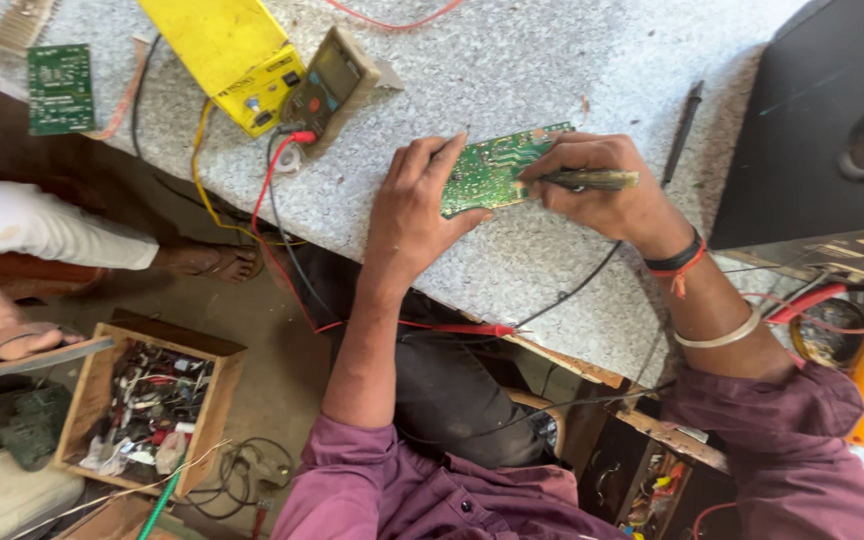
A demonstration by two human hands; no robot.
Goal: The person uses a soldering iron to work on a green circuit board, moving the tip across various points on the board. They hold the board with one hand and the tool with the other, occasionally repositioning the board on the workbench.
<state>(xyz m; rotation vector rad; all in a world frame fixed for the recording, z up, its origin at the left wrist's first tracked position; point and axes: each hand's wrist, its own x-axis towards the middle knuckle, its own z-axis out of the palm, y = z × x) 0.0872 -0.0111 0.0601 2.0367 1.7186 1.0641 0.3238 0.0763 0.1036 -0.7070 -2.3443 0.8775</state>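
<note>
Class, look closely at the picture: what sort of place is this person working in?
Probably an electronics repair workshop: a green circuit board under the hands, a multimeter with probe leads, and a wooden box of spare parts below the bench.
</note>
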